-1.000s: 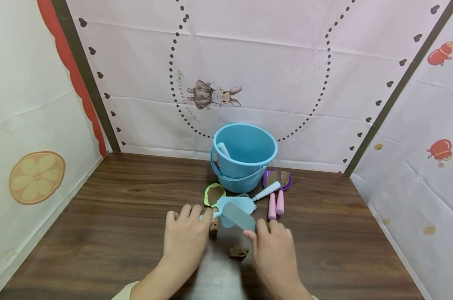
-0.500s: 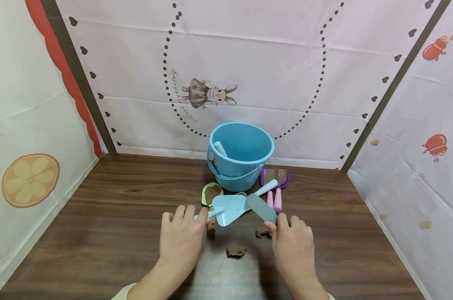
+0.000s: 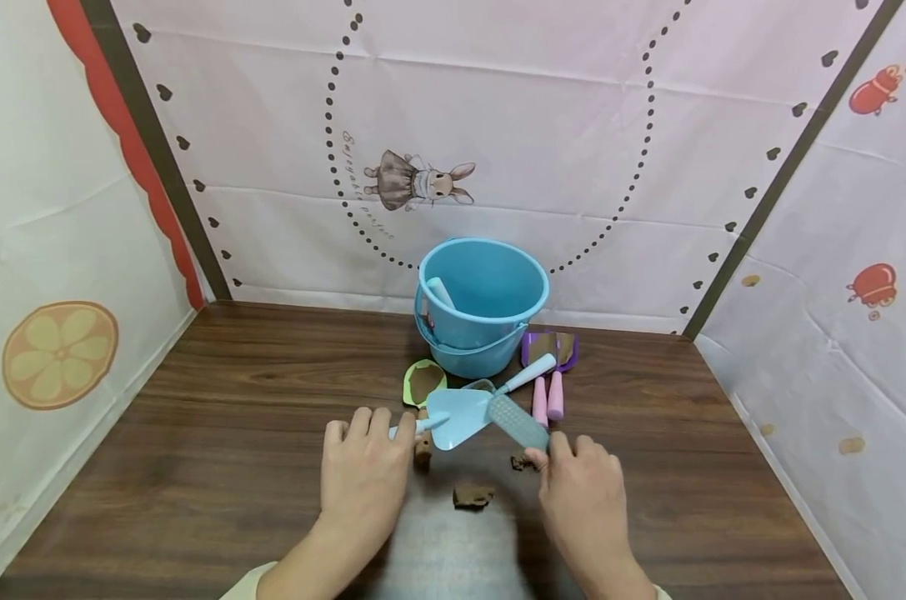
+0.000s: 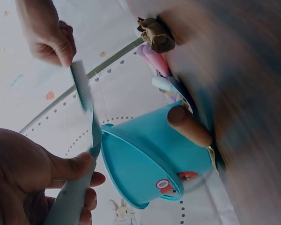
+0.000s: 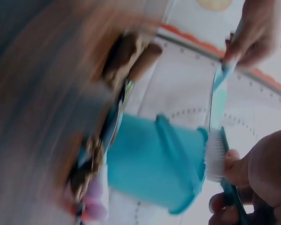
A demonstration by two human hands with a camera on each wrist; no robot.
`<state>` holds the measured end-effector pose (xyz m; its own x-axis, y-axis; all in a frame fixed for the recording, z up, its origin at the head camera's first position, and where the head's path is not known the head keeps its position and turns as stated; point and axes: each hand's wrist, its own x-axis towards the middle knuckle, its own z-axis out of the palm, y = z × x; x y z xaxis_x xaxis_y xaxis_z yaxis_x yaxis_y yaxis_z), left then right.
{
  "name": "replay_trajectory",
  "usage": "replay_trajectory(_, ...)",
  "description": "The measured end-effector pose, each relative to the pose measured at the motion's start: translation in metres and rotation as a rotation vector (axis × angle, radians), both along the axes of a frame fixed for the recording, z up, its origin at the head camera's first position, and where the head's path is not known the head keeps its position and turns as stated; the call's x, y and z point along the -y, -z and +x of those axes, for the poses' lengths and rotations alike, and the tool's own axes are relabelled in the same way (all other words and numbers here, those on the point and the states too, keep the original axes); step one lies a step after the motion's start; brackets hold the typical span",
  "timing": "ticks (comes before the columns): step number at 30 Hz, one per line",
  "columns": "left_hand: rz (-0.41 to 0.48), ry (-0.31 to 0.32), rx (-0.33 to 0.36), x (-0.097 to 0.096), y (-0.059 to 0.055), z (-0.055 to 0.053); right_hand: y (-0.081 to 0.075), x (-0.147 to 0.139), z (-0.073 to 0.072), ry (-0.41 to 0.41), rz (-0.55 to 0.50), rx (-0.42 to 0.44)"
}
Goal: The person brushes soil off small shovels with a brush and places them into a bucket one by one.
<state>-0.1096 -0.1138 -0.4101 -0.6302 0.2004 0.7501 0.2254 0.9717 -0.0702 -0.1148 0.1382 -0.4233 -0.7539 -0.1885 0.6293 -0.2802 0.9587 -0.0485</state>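
My left hand [image 3: 366, 475] grips the light blue handle of a garden trowel [image 3: 453, 421], its blade pointing right above the table. My right hand [image 3: 583, 487] holds a teal-backed scrub brush [image 3: 518, 422] by one end. In the right wrist view, the brush's white bristles [image 5: 214, 157] face the trowel blade [image 5: 218, 101] and meet its edge. The left wrist view shows my left thumb [image 4: 77, 165] along the trowel's handle [image 4: 68, 199]. Below the tools lie a brown clump [image 3: 473, 497] and a smaller crumbly one [image 3: 523, 461], near my right thumb.
Behind the tools stands a blue bucket [image 3: 483, 342] with a pale handle [image 3: 441, 293] inside it. Beside it are a green shovel [image 3: 425, 383] with a brown handle, purple shovels [image 3: 568, 357] with pink handles, and another light blue handle [image 3: 531, 372]. Printed cloth walls enclose the table.
The brush has moved right, from over the middle of the trowel blade to its right edge. The smaller brown clump has come into sight below. My left hand has barely moved.
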Motion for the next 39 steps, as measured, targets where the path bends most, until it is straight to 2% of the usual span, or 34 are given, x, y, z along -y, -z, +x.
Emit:
replay_trajectory(5, 0.022, 0.005, 0.009, 0.002, -0.004, 0.002, -0.002, -0.011, -0.004, 0.050, -0.035, 0.040)
replay_trajectory(8, 0.011, -0.004, 0.026, 0.001, -0.003, 0.002, -0.006, -0.003, 0.000, -0.006, -0.073, -0.005)
replay_trajectory(11, 0.003, -0.003, 0.038, -0.001, -0.001, 0.003, -0.006, 0.013, 0.005, -0.096, -0.071, -0.051)
replay_trajectory(14, -0.003, 0.006, 0.035, -0.004, 0.001, 0.004, -0.003, 0.029, 0.012, -0.168, -0.032, -0.023)
replay_trajectory(16, -0.002, 0.017, 0.031, -0.006, 0.001, 0.005, -0.001, 0.036, 0.015, -0.182, -0.010, 0.008)
replay_trajectory(18, 0.001, 0.026, 0.031, -0.006, 0.001, 0.007, 0.001, 0.036, 0.014, -0.166, -0.005, 0.020)
replay_trajectory(22, -0.003, 0.030, 0.057, -0.005, 0.001, 0.009, 0.003, 0.022, 0.004, -0.095, -0.038, -0.014)
replay_trajectory(27, -0.020, 0.020, 0.100, -0.004, 0.002, 0.009, 0.000, 0.000, -0.006, 0.007, -0.076, -0.036)
replay_trajectory(29, -0.023, 0.015, 0.103, -0.004, 0.002, 0.009, -0.002, -0.003, -0.007, 0.025, -0.090, -0.043)
replay_trajectory(31, -0.024, 0.013, 0.099, -0.004, 0.003, 0.008, -0.004, -0.001, -0.007, -0.001, -0.095, -0.059)
replay_trajectory(34, -0.025, 0.008, 0.077, -0.004, 0.003, 0.008, -0.005, 0.012, -0.002, -0.093, -0.076, -0.069)
replay_trajectory(37, -0.025, 0.010, 0.056, -0.006, 0.003, 0.008, -0.005, 0.029, 0.005, -0.169, -0.023, -0.036)
replay_trajectory(39, -0.021, 0.016, 0.045, -0.007, 0.003, 0.009, -0.003, 0.038, 0.010, -0.181, 0.010, -0.002)
